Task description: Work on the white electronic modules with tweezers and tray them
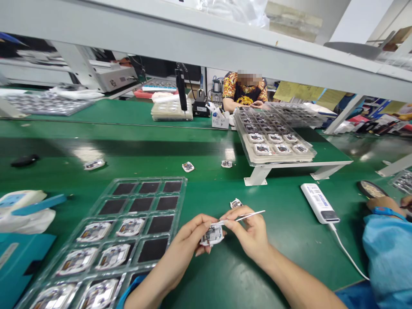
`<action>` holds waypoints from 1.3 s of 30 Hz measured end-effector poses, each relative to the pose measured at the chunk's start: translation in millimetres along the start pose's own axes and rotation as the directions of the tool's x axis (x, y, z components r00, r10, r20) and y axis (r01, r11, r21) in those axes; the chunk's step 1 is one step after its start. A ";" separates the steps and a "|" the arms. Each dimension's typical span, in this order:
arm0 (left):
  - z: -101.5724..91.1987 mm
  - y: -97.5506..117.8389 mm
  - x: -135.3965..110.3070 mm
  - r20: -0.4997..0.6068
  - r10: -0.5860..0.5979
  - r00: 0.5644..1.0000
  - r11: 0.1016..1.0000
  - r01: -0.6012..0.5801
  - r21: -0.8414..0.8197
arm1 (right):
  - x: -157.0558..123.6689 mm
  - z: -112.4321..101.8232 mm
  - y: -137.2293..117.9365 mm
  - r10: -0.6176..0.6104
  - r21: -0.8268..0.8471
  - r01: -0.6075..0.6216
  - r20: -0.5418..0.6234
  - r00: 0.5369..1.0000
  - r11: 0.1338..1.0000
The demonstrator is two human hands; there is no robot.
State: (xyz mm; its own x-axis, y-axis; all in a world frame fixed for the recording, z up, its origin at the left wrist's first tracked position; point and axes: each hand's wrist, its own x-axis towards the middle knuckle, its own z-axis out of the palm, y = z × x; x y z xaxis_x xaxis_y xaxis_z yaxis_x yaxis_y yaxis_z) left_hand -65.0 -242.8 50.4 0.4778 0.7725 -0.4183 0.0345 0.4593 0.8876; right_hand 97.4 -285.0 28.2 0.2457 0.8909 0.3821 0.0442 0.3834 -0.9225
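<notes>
Between the fingers of my left hand (189, 242) is a small white-framed electronic module (213, 234), its circuit side facing up. My right hand (249, 234) pinches a pair of thin white tweezers (246, 215). The tweezers' tips reach the module's upper edge, where my fingers partly hide them. Just beyond my right hand, another module (236, 203) lies on the green table. To the left of my hands is a clear compartment tray (182, 206), with several similar modules in its nearer pockets and dark pads showing in the others.
Stacked trays of modules (280, 156) rest on a raised stand (257, 175). A white cabled device (319, 202) lies right of my hands, near a neighbour's blue sleeve (386, 253). Loose modules (188, 167) lie farther back. Across the bench sits another person (244, 92) beneath the overhead shelf.
</notes>
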 end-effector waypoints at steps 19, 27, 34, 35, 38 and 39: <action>-1.0 -2.1 0.4 0.004 0.005 1.000 0.997 -0.005 0.072 | 2.1 -1.6 4.2 0.151 0.153 -0.158 0.053 0.987 0.976; -2.1 -6.5 4.1 -0.025 0.009 1.000 0.998 -0.008 0.069 | 0.9 -0.9 2.3 0.008 0.032 -0.011 0.086 0.996 0.999; -5.0 -7.1 4.2 0.008 0.005 1.000 1.000 -0.005 0.029 | -0.4 0.8 7.4 0.094 0.145 -0.104 0.074 0.993 0.984; -4.9 -6.5 3.8 0.012 0.002 1.000 1.000 -0.002 0.027 | -0.6 1.3 8.7 0.114 0.168 -0.123 0.066 0.991 0.978; -4.4 -5.4 2.5 0.020 -0.007 1.000 0.999 0.006 0.033 | -1.0 2.2 10.5 0.128 0.173 -0.134 0.043 0.991 0.976; -4.6 -5.6 2.2 0.019 -0.007 1.000 0.999 0.007 0.037 | -0.9 2.2 10.1 0.118 0.159 -0.123 0.042 0.992 0.980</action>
State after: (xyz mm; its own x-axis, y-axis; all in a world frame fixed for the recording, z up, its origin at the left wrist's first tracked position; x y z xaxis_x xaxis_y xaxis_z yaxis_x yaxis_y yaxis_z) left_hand -68.1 -241.7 43.7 0.4940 0.7606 -0.4212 0.0698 0.4482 0.8912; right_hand 95.5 -281.4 18.6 0.2087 0.9392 0.2727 -0.1404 0.3047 -0.9420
